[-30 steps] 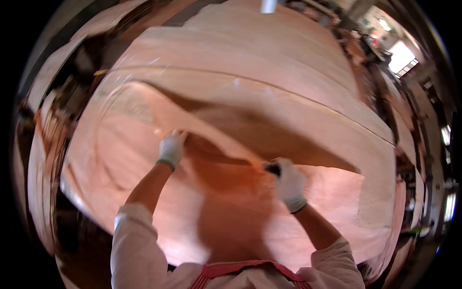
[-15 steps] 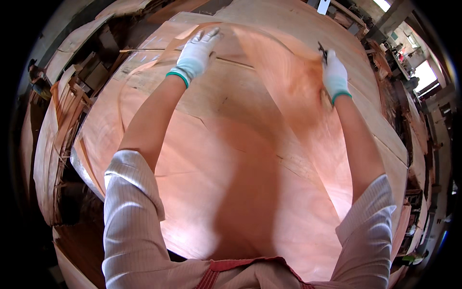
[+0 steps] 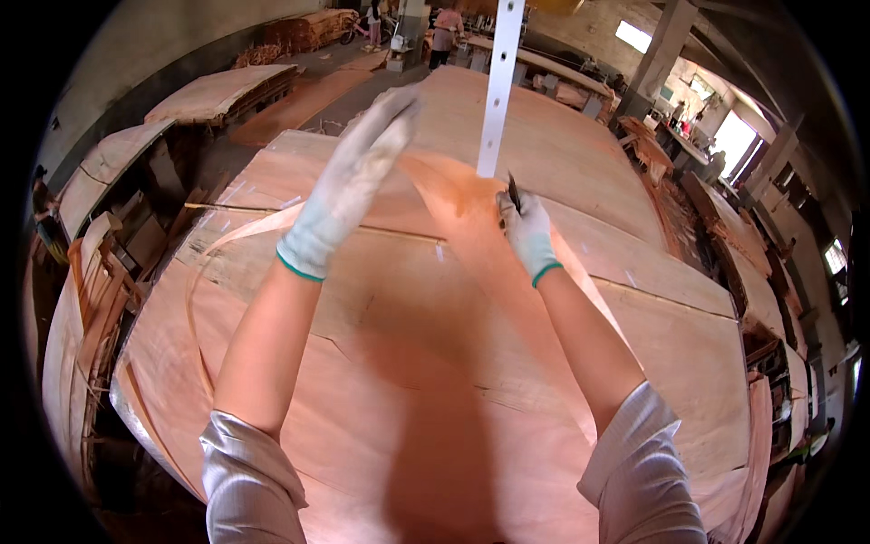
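My left hand (image 3: 352,186), in a white glove with a green cuff, is raised over the left part of the wood veneer sheets (image 3: 335,444). Its fingers are stretched out and blurred, and nothing shows in it. Right of centre, my gloved right hand (image 3: 528,231) is closed round a dark, pointed tool like a knife (image 3: 514,194). Beside that hand lies a loose orange-brown veneer piece (image 3: 467,231), running down toward my right forearm. Whether the right fingers also pinch its edge is hidden. A narrow curled veneer strip (image 3: 237,238) bends left of my left wrist.
A white strip with dark holes (image 3: 497,100) hangs in front of me beyond the veneer piece. Veneer stacks (image 3: 217,95) stand at the left, with more stacks (image 3: 739,240) at the right. Another person (image 3: 444,36) is at the far end.
The view has tilted up, bringing the far room in. My right hand has come left, nearer my left hand, with the dark tool. My left hand has risen and looks larger.
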`<action>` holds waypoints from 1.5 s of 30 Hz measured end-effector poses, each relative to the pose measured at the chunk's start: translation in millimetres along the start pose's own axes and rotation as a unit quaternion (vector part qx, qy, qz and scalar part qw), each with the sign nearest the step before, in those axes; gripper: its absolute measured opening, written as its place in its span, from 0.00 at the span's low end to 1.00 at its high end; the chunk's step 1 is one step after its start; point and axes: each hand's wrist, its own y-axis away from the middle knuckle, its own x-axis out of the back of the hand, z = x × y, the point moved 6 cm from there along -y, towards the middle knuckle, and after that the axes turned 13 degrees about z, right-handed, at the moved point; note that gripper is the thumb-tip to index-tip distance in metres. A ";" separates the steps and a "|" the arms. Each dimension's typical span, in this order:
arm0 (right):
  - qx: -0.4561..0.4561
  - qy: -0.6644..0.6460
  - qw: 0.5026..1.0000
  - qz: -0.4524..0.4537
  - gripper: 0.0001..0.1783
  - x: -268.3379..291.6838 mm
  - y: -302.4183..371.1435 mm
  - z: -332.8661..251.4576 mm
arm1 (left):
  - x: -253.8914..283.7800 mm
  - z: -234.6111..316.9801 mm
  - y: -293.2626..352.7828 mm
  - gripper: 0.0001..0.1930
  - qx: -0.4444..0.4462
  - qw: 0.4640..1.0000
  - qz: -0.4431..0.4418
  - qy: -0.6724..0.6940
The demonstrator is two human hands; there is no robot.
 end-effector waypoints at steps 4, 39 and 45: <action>-0.191 -0.236 0.953 -0.006 0.17 22.6 23.7 -6.5 | -76.2 70.0 -27.0 0.18 0.065 0.994 -0.051 -0.074; -0.358 -0.110 0.916 -0.147 0.08 163.5 418.7 -21.8 | -101.6 265.0 36.7 0.10 0.253 0.967 -0.013 -0.015; 0.040 -0.140 0.981 0.130 0.25 276.3 358.7 -71.6 | -166.5 295.0 92.8 0.24 0.187 0.970 -0.101 -0.117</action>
